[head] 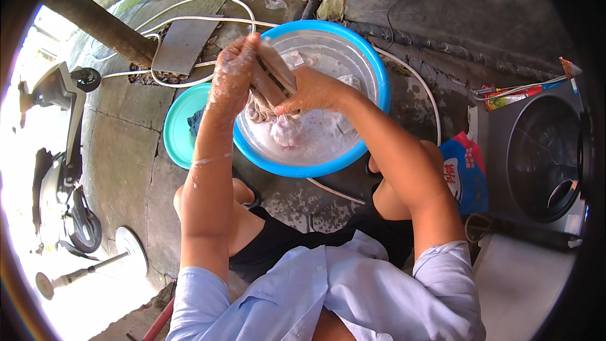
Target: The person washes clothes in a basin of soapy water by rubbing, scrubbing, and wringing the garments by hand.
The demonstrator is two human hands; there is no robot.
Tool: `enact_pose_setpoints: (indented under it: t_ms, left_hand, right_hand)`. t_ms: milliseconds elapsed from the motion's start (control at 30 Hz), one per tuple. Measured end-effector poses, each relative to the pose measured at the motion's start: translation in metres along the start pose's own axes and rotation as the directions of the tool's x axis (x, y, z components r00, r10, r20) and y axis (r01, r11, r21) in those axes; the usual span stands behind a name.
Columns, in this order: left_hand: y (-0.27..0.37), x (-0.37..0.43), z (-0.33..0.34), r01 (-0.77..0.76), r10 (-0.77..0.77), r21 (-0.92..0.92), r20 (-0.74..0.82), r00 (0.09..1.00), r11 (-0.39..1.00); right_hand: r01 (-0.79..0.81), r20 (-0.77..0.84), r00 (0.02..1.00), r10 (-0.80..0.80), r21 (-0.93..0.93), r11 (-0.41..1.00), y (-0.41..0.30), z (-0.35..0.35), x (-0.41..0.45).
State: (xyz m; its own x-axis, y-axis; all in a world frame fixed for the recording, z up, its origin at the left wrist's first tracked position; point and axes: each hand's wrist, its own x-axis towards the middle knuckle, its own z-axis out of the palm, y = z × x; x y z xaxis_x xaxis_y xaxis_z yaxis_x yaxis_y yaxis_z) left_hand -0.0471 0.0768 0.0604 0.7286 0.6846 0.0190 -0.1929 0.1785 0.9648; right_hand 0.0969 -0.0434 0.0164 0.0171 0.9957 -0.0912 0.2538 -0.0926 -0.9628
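A wet beige cloth with a dark stripe point(271, 78) is stretched between my hands above a large plastic basin with a blue rim point(384, 90). Suds coat my left hand point(236, 64), which grips the cloth's upper left end. My right hand point(318, 91) holds its right side, thumb across the front. Part of the cloth hangs bunched at the lower left. Below, soapy water fills the basin, and a whitish, foamy cloth point(286, 131) lies in it with other pale fabric. Beside the basin at the left stands a green basin point(177, 125) with dark blue fabric point(195, 122), partly hidden by my left forearm.
A white hose point(428, 90) runs around and behind the blue-rimmed basin. At the right are a blue and pink bag point(468, 175) and a front-loading washing machine point(502, 118). A wooden post point(109, 28), a flat slab point(184, 45) and a scooter point(71, 113) are at the left.
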Motion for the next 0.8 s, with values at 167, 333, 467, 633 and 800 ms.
enact_pose_setpoints:
  t_ms: [167, 333, 467, 633, 800]
  left_hand:
    - [0.002, 0.011, -0.037, 0.001, -0.081, -0.279, -0.274, 0.958, 0.96]
    - [-0.018, 0.016, -0.073, 0.031, -0.196, -0.462, -0.313, 0.929, 0.886]
    - [-0.018, 0.017, -0.079, 0.03, -0.168, -0.384, -0.33, 0.929, 0.923]
    - [-0.022, 0.012, -0.049, 0.092, -0.139, -0.217, -0.217, 0.966, 0.972]
    - [-0.062, 0.002, -0.002, 0.196, -0.194, -0.09, 0.035, 0.98, 0.976]
  right_hand:
    - [-0.078, 0.116, 0.988, 0.101, -0.187, 0.979, 0.012, -0.02, -0.005]
    - [-0.187, 0.135, 0.973, 0.187, -0.015, 0.982, 0.006, -0.05, -0.015]
    - [-0.119, -0.056, 0.991, 0.119, 0.003, 0.993, 0.009, -0.062, -0.015]
    - [0.043, -0.213, 0.977, 0.009, 0.237, 0.971, 0.0, -0.059, -0.01]
    - [0.265, -0.406, 0.911, -0.068, 0.452, 0.852, -0.031, -0.009, 0.0]
